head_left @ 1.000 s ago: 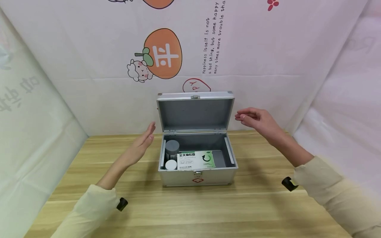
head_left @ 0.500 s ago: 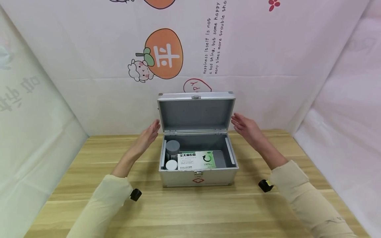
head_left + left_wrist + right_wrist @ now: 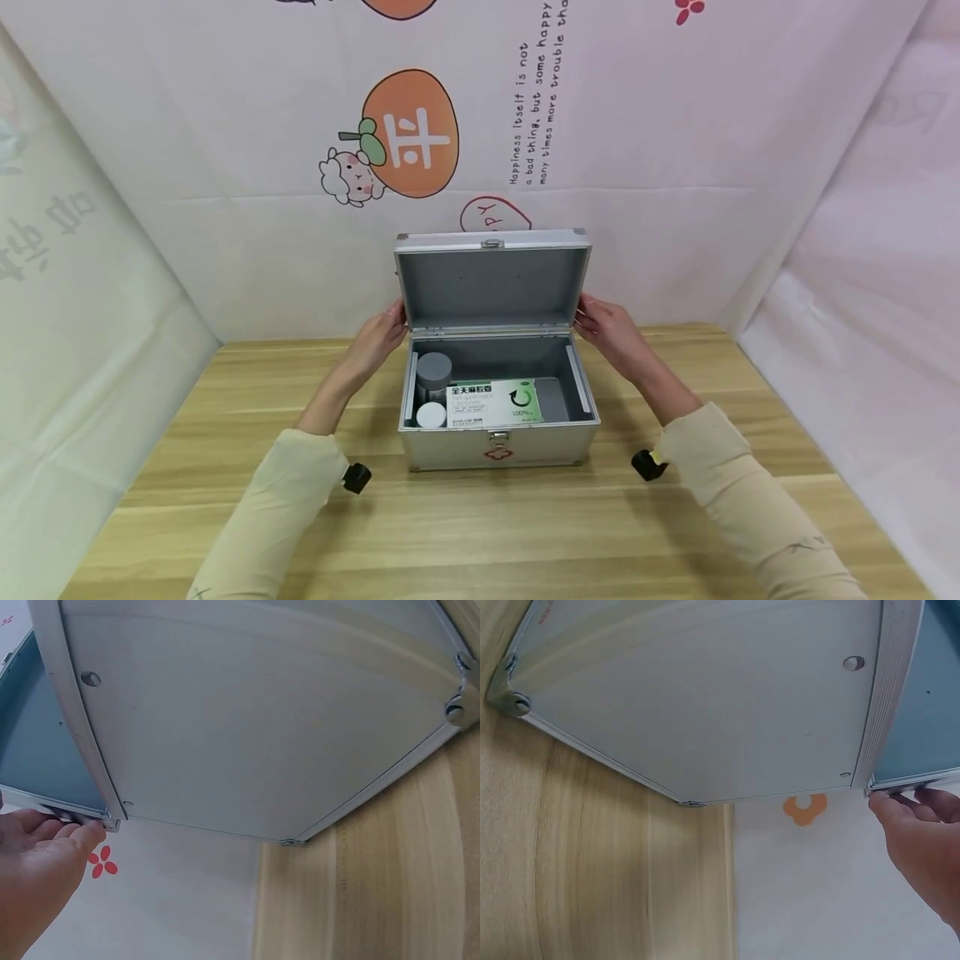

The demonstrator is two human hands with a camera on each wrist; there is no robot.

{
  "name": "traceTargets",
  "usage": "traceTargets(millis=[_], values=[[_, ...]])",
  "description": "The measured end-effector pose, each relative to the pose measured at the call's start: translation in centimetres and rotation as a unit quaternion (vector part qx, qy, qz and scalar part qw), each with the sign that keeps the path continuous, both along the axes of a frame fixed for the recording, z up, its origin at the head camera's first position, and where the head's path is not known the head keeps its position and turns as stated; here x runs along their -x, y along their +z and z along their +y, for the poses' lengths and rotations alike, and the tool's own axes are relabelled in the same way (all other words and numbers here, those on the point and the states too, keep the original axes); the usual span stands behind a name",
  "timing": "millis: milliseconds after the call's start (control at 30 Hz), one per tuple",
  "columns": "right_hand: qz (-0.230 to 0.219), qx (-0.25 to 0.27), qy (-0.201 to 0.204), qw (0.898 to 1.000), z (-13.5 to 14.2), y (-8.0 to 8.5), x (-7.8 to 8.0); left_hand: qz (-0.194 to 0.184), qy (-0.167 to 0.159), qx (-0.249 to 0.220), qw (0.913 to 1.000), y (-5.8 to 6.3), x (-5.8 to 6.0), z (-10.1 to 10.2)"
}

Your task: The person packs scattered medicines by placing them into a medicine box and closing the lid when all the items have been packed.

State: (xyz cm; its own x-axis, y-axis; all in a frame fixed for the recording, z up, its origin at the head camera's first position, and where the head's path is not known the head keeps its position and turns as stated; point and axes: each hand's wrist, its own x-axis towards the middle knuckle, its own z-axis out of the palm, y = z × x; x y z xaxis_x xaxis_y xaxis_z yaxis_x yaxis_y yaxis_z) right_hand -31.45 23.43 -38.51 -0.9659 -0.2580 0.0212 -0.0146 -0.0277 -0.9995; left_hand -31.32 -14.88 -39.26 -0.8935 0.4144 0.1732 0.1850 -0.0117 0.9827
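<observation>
A silver first-aid case (image 3: 450,448) with a red cross stands on the wooden table, its lid (image 3: 492,289) raised upright. My left hand (image 3: 378,337) holds the left side of the lid near the hinge, fingers bent at its edge. On the opposite side my right hand (image 3: 611,333) grips the lid at about the same height, some fingertips hidden behind it. In the case lie a white and green medicine carton (image 3: 487,408), a grey-capped bottle (image 3: 434,367) and a white-capped bottle (image 3: 431,415). The left wrist view shows fingers (image 3: 88,832) against the lid's edge.
The wooden table (image 3: 480,533) reaches back to a white printed cloth (image 3: 660,125) hanging close behind the lid. More white cloth (image 3: 90,250) hangs along the left side, and another sheet (image 3: 862,292) on the right.
Both hands have moved inward from beside the case to the lid's sides, the right one also down. Fingers have bent onto the lid's edges. The case and its contents stay put.
</observation>
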Motion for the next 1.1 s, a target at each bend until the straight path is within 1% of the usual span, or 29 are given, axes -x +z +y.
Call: traceTargets(millis=[167, 333, 467, 667, 900, 1033, 1100], values=[[0.004, -0.014, -0.014, 1.0, -0.17, -0.01, 0.09, 0.007, 0.004, -0.014, 0.9999, 0.15, 0.47, 0.19], [0.015, -0.017, -0.024, 0.999, -0.42, -0.16, 0.32, 0.008, 0.026, 0.008, 0.9996, 0.16, 0.72, 0.4], [0.018, -0.017, -0.031, 0.999, -0.53, -0.13, 0.35, 0.01, 0.033, 0.019, 0.9992, 0.22, 0.75, 0.52], [0.014, -0.008, -0.034, 0.999, -0.68, 0.05, 0.19, 0.017, 0.023, 0.01, 0.9995, 0.18, 0.77, 0.52], [0.003, 0.028, -0.019, 0.999, -0.65, -0.11, 0.01, 0.015, -0.001, -0.022, 0.9997, -0.13, 0.69, 0.51], [0.008, 0.026, -0.019, 0.999, -0.54, -0.37, -0.05, 0.012, -0.008, -0.036, 0.9992, -0.25, 0.62, 0.46], [0.012, 0.024, -0.021, 0.999, -0.48, -0.5, -0.05, 0.012, -0.006, -0.038, 0.9992, -0.31, 0.58, 0.47]])
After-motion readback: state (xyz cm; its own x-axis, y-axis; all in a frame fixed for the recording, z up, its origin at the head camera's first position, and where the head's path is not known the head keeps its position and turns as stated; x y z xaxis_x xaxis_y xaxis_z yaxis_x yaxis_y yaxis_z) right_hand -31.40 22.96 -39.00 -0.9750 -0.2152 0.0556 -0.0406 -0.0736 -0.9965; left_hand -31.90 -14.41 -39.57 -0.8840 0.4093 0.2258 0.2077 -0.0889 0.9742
